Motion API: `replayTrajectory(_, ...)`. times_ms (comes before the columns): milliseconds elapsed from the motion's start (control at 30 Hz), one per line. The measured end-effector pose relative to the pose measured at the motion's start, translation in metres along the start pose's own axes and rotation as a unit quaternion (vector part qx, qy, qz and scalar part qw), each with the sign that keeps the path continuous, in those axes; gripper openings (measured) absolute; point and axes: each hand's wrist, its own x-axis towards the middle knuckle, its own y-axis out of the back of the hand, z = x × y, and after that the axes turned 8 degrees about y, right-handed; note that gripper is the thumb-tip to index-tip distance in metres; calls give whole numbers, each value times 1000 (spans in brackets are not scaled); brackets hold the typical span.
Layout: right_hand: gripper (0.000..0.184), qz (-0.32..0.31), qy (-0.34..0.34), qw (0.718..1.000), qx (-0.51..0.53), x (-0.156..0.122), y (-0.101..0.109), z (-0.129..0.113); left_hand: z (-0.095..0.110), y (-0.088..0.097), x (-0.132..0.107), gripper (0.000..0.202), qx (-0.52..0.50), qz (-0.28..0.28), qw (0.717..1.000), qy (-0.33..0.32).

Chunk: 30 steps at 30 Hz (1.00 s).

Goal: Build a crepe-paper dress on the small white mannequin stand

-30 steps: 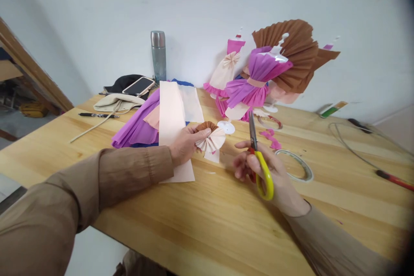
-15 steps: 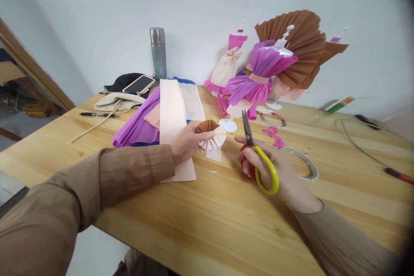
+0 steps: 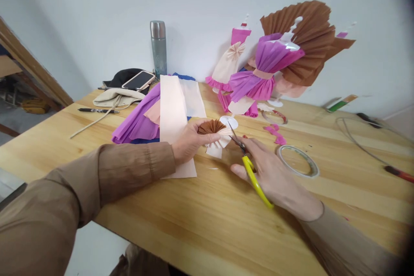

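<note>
Pinched in my left hand (image 3: 191,139) is a small pleated paper rosette (image 3: 211,127), brown on its upper part and cream below. My right hand (image 3: 267,172) grips yellow-handled scissors (image 3: 255,181), whose blades point up and left with the tips slightly apart at the rosette's right edge. Whether the blades touch the paper I cannot tell. A long cream strip of crepe paper (image 3: 173,108) runs under my left wrist. Beyond the rosette lies a white round base (image 3: 229,122).
Paper-dressed mannequin figures (image 3: 268,60) stand at the back right. Near my right hand lies a tape roll (image 3: 298,161), with pink paper scraps (image 3: 275,133) behind it. Purple crepe paper (image 3: 139,120), a phone (image 3: 139,80), a pen (image 3: 98,111) and a flask (image 3: 158,47) are at the left.
My right hand has turned the scissors and brought them left, so their blades now reach the rosette's edge. My left hand still holds the rosette in nearly the same place.
</note>
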Motion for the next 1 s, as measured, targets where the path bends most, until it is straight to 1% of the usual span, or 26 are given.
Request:
replayTrajectory(133,60,-2,-7,1000,-14,0,-2,-3,1,-3,-1,28,-3,0,1000,-7)
replayTrajectory(300,57,-6,-18,1000,5,2,-3,-7,0,-3,0,32,-21,14,1000,-2)
replayTrajectory(600,56,-10,-43,999,23,2,-3,-11,0,-3,-1,31,-9,21,1000,-9)
replayTrajectory(800,56,-10,-43,999,21,0,-4,-8,-2,-2,0,33,-6,10,1000,-19)
replayTrajectory(1000,49,1,-38,999,10,0,-3,-9,-3,-2,0,34,-8,-2,1000,-23)
